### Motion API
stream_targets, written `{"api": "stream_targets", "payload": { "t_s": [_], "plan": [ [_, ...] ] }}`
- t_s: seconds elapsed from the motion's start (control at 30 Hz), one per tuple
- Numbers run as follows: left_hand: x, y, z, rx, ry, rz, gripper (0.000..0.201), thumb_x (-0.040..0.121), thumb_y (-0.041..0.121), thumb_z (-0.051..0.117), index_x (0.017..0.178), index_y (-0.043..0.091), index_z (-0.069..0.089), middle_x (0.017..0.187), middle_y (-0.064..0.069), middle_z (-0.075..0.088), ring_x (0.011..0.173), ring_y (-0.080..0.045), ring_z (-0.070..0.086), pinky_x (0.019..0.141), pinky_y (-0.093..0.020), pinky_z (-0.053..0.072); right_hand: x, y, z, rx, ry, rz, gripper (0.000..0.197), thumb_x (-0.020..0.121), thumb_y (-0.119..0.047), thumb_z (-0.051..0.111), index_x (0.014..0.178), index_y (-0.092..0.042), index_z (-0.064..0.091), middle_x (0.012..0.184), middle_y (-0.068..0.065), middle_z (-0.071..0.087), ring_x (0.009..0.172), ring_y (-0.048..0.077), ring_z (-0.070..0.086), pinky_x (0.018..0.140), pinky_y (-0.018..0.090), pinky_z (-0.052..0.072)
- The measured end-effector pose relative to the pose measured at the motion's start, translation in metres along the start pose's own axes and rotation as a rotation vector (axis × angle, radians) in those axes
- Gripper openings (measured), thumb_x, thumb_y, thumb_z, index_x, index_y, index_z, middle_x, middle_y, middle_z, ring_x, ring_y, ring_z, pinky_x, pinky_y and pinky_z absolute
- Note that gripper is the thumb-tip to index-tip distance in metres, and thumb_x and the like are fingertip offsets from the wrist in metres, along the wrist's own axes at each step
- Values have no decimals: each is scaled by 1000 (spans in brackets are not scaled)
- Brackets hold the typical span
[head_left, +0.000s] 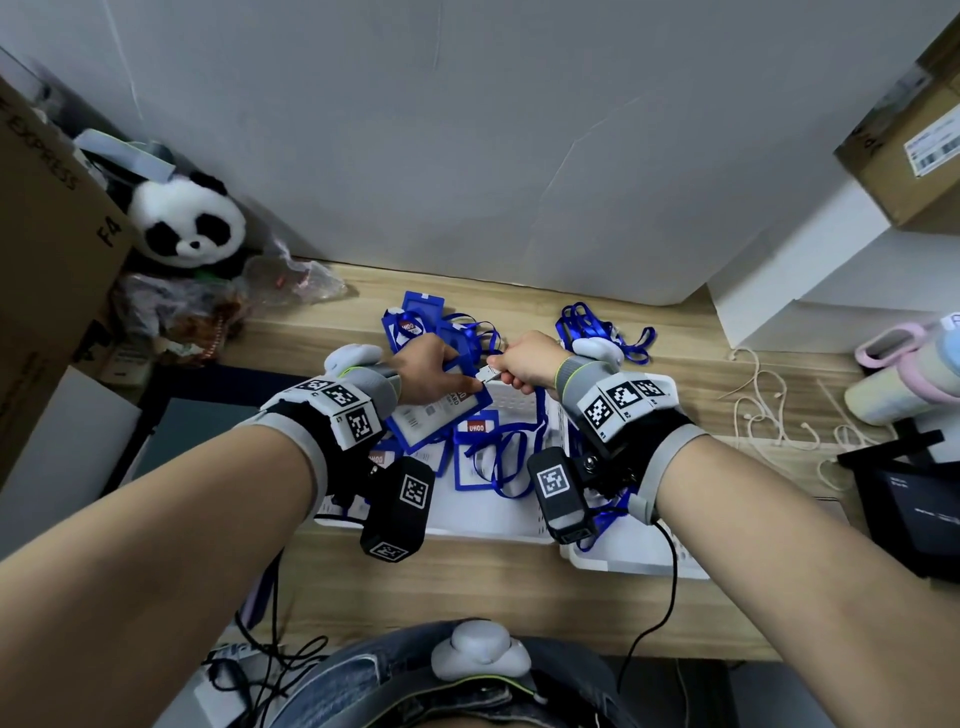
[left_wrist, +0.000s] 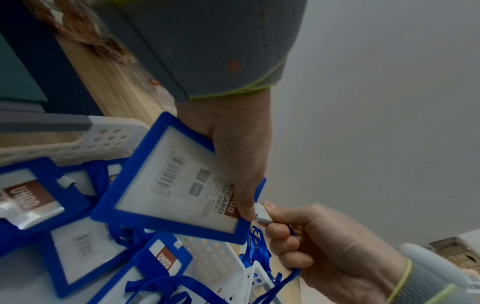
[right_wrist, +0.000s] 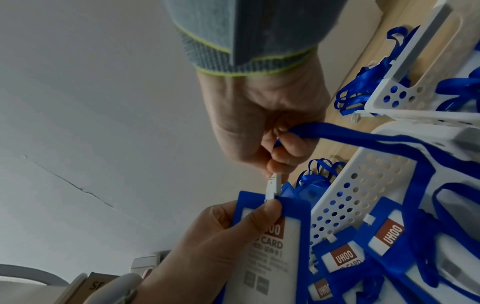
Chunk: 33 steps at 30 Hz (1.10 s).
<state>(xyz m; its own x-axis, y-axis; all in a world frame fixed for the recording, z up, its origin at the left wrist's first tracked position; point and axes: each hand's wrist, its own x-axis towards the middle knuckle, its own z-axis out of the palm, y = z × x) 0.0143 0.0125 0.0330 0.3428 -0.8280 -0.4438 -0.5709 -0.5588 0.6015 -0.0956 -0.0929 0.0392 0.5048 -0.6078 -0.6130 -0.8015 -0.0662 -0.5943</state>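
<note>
My left hand (head_left: 428, 371) grips a blue ID card holder (head_left: 434, 415) with a white insert, its thumb on the top edge. The holder (left_wrist: 171, 185) hangs above a white tray. My right hand (head_left: 524, 366) pinches a white lanyard clip (head_left: 488, 373) that touches the holder's top edge. The clip (right_wrist: 272, 188) meets the holder (right_wrist: 280, 246) beside the left thumb. A blue lanyard (right_wrist: 363, 135) runs from the right hand (right_wrist: 272, 127) toward the trays. In the left wrist view the clip (left_wrist: 262, 214) sits between the right hand (left_wrist: 311, 242) and the left thumb.
Two white perforated trays (head_left: 519, 525) (head_left: 644, 561) on the wooden desk (head_left: 467, 587) hold several blue holders and lanyards. More holders (head_left: 415, 322) and lanyards (head_left: 597, 327) lie behind. A plush panda (head_left: 189, 218) and cardboard box (head_left: 47, 249) stand left; white cord (head_left: 769, 410) and a black device (head_left: 914, 499) lie right.
</note>
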Motion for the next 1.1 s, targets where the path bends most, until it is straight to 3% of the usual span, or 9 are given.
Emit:
{"api": "stream_targets", "payload": {
  "t_s": [0.13, 0.37, 0.5, 0.6, 0.7, 0.77, 0.87, 0.97, 1.1],
  "plan": [
    [-2, 3, 1, -16, 6, 16, 26, 83, 34, 68, 66, 17, 58, 56, 1, 47, 50, -11, 40, 47, -22, 31, 1, 1, -2, 49, 10, 33, 24, 92, -18, 54, 69, -10, 53, 58, 0, 48, 47, 10, 38, 43, 19, 32],
    [-1, 7, 3, 19, 6, 74, 21, 85, 31, 66, 77, 11, 66, 58, 1, 50, 53, -12, 42, 49, -22, 33, 1, 4, -3, 86, 25, 48, 20, 91, -15, 53, 72, -11, 53, 57, 0, 46, 46, 10, 35, 40, 17, 29],
    [5, -1, -4, -113, 19, -9, 38, 80, 38, 70, 58, 16, 48, 56, 1, 50, 53, -14, 49, 49, -23, 35, 1, 11, -2, 141, 44, -126, 25, 93, -19, 54, 69, -13, 56, 60, 0, 51, 50, 10, 39, 40, 16, 33],
    [4, -3, -8, -171, 3, -32, 39, 78, 36, 73, 57, 18, 45, 58, 3, 55, 54, -12, 56, 49, -21, 39, -2, 12, -4, 117, 10, -213, 17, 92, -18, 57, 75, -17, 58, 64, -2, 55, 52, 8, 42, 40, 14, 33],
    [2, -3, -8, -213, -76, -61, 29, 77, 35, 73, 70, 14, 54, 73, -4, 66, 68, -17, 65, 60, -28, 52, -2, 12, -3, 40, 84, -259, 7, 89, -20, 61, 89, -13, 63, 66, -3, 60, 54, 8, 49, 45, 12, 38],
    [0, -6, -8, -246, -120, -91, 27, 77, 35, 73, 81, 13, 58, 86, -8, 70, 80, -23, 68, 76, -37, 56, -1, 13, 0, 14, 113, -279, 12, 89, -21, 62, 93, -10, 66, 69, -1, 64, 60, 12, 55, 61, 21, 48],
    [-3, -11, -7, -275, -142, -112, 31, 76, 35, 74, 84, 9, 59, 91, -12, 71, 87, -27, 69, 84, -42, 54, -3, 14, 1, -19, 99, -304, 11, 88, -20, 63, 77, -17, 65, 71, -1, 66, 67, 14, 60, 80, 33, 53],
    [-5, -16, -6, -301, -176, -118, 34, 75, 31, 75, 92, 4, 62, 100, -18, 70, 90, -29, 67, 87, -43, 52, -5, 14, 3, -39, 153, -345, 23, 83, -22, 66, 62, -27, 59, 63, -8, 64, 70, 14, 62, 79, 33, 52],
    [-5, -19, -7, -340, -180, -116, 26, 74, 24, 76, 89, 5, 64, 94, -11, 71, 86, -22, 67, 85, -39, 53, -5, 14, 7, -4, 201, -352, 22, 75, -21, 69, 57, -25, 58, 57, -9, 64, 67, 15, 63, 72, 31, 52]
  ]
}}
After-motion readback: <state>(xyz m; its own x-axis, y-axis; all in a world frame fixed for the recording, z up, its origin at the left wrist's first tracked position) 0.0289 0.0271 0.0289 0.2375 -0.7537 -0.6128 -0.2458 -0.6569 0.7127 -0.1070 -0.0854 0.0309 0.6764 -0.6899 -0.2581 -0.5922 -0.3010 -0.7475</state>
